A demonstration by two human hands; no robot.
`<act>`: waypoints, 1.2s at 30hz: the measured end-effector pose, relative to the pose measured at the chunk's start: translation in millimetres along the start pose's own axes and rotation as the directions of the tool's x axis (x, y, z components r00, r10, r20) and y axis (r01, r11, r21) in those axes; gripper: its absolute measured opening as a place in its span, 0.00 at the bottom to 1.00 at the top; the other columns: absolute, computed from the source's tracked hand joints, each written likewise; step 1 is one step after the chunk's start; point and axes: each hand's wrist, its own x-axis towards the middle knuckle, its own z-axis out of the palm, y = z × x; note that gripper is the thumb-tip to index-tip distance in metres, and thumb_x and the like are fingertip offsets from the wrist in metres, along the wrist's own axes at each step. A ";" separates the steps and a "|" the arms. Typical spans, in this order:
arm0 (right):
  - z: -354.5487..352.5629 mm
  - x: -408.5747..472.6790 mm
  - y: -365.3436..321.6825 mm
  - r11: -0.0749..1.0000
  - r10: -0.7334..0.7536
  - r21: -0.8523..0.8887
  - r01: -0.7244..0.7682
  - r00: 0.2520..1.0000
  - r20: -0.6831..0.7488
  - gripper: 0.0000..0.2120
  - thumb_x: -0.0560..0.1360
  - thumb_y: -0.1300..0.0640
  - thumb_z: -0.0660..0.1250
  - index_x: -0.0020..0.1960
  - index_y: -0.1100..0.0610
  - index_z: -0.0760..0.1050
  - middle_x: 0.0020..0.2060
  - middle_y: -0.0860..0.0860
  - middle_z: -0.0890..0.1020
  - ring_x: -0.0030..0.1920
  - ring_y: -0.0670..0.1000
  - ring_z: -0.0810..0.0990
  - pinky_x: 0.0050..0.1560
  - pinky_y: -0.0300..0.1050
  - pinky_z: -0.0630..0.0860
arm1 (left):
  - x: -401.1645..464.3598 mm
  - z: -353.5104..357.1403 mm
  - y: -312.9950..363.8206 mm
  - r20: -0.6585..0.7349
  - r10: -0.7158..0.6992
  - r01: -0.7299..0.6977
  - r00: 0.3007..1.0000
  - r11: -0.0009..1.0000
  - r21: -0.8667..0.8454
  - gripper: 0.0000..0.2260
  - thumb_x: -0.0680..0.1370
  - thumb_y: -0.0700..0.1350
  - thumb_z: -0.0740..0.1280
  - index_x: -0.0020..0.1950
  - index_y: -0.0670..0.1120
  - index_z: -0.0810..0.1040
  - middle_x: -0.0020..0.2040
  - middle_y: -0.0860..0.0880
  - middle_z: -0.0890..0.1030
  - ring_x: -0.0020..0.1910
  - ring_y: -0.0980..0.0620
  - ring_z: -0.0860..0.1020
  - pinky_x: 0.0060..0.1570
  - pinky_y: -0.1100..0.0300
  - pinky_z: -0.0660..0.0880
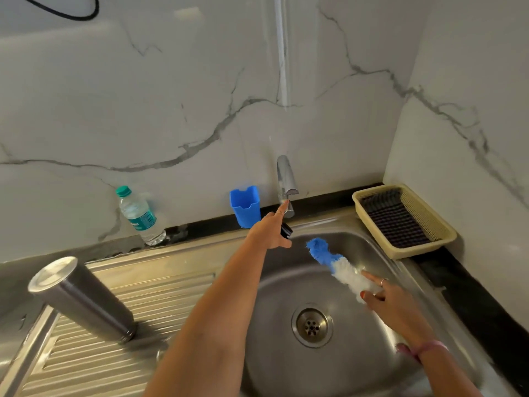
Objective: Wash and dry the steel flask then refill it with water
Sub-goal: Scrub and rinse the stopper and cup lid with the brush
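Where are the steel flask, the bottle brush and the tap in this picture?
steel flask (83,296), head view: middle of its steel body.
bottle brush (337,265), head view: bristles, where blue meets white.
tap (286,176), head view: the chrome spout.

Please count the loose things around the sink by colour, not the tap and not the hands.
Steel: 1, the flask
Blue or blue-white: 2, the holder cup and the bottle brush
Clear: 1, the plastic bottle
Cream: 1, the basket
Black: 1, a small cap
Total: 6

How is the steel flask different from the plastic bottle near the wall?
The steel flask is opaque metal, while the plastic bottle is clear with a label. The flask stands inverted on the ribbed drainboard; the bottle leans against the wall, its green cap on top. The flask looks larger. No hand touches either.
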 end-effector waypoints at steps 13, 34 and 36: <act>0.4 16.0 11.0 0.998 0.008 0.056 -0.008 1.000 0.011 0.25 0.76 0.55 0.67 0.72 0.45 0.68 0.37 0.46 0.83 0.36 0.44 0.80 0.36 0.34 0.71 | 50.4 -2.4 2.2 0.018 0.003 -0.007 1.000 0.973 0.229 0.51 0.68 0.50 0.80 0.81 0.54 0.48 0.58 0.44 0.80 0.53 0.42 0.81 0.56 0.45 0.79; 4.2 12.1 4.0 0.996 0.047 0.080 -0.048 0.999 0.017 0.25 0.77 0.55 0.66 0.73 0.48 0.66 0.41 0.45 0.81 0.41 0.43 0.80 0.40 0.34 0.73 | 51.1 2.6 -6.4 0.032 -0.008 0.004 0.999 0.989 0.148 0.55 0.65 0.46 0.82 0.80 0.52 0.47 0.52 0.44 0.80 0.49 0.43 0.81 0.56 0.46 0.79; 3.7 11.6 3.0 0.996 0.047 0.078 -0.048 0.999 0.014 0.25 0.77 0.55 0.66 0.73 0.48 0.66 0.40 0.44 0.80 0.41 0.43 0.80 0.41 0.34 0.73 | 49.0 0.3 -8.2 0.041 -0.010 0.004 0.999 0.991 0.134 0.55 0.65 0.46 0.82 0.80 0.52 0.48 0.52 0.44 0.80 0.50 0.43 0.81 0.57 0.46 0.79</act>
